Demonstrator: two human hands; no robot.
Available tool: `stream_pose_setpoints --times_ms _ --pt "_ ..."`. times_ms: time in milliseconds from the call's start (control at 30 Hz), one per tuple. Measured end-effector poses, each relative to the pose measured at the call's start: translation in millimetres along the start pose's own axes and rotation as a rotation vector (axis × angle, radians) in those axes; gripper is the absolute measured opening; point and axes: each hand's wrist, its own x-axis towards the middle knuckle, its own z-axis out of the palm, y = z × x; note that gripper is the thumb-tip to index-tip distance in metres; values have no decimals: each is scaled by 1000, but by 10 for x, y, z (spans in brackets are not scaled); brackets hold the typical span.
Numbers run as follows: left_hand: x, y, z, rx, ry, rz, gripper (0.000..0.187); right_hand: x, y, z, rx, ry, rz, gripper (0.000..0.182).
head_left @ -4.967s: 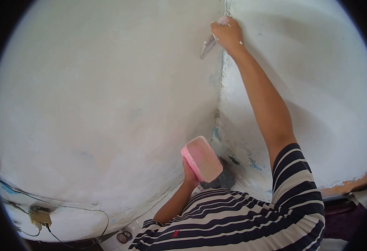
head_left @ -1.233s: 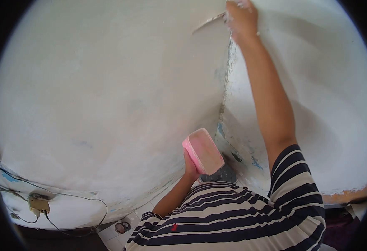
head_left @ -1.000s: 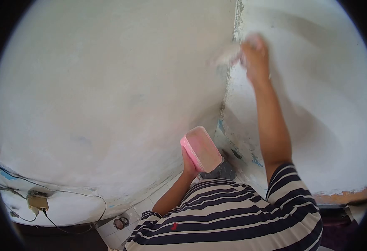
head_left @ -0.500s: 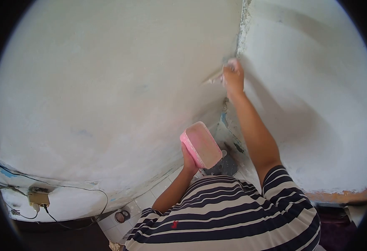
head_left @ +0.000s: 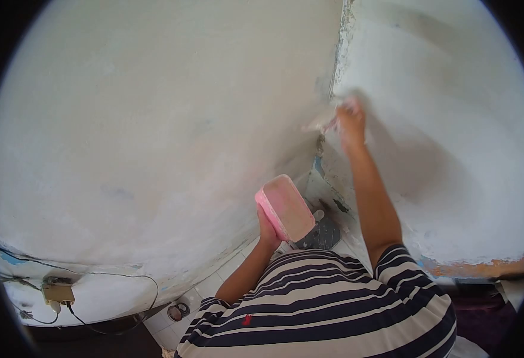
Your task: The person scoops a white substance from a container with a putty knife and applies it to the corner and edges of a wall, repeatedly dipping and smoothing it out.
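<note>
My left hand [head_left: 267, 229] grips a pink rectangular tub [head_left: 272, 213] from its left side, tilted so that its open top faces me. A pale, pinkish coating shows inside the tub. My right hand [head_left: 351, 126] is raised in the corner between two walls, its fingers closed around a pale flat-bladed tool [head_left: 318, 126]. Motion blurs the tool, and I cannot tell its exact kind. Its blade points left, over the left wall [head_left: 154, 119] close to the corner. Whitish smears mark this hand's fingers.
The right wall [head_left: 453, 149] meets the left one at a rough, chipped corner edge [head_left: 342, 53]. Below the tub is a dark grey speckled object [head_left: 320, 234] on white floor tiles. A socket box [head_left: 58, 292] with trailing cables [head_left: 125, 273] is low at left; a roll-like object [head_left: 178, 311] lies nearby.
My right hand has moved right and slightly down with the tool, whose blade now crosses nearer the corner. My left hand and the tub have hardly shifted.
</note>
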Motion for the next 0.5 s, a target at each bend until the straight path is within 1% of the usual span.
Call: stream_pose_setpoints --times_ms 67,100,167,200,267,333,367,500 --pt "-73 58 -125 -12 -28 -19 77 -147 699 -2 -159 70 59 7" --pt "-86 78 -133 -10 -34 -37 77 -152 704 31 -155 76 51 7" --pt "-37 52 -106 -7 -23 -41 77 -27 782 90 11 -43 197 9" --pt "-35 64 -96 -13 -15 -49 78 36 639 182 17 -39 189 9" --pt "-10 61 -158 7 -19 -65 77 197 -27 454 12 -88 65 8" --pt "-15 65 -186 24 -27 -81 77 426 -632 650 11 -85 -96 9" --pt "-24 78 -172 34 -18 -73 78 557 -909 724 45 -104 -143 9" --pt "-65 153 -45 47 -5 -88 79 867 -1956 796 199 -198 -299 9"
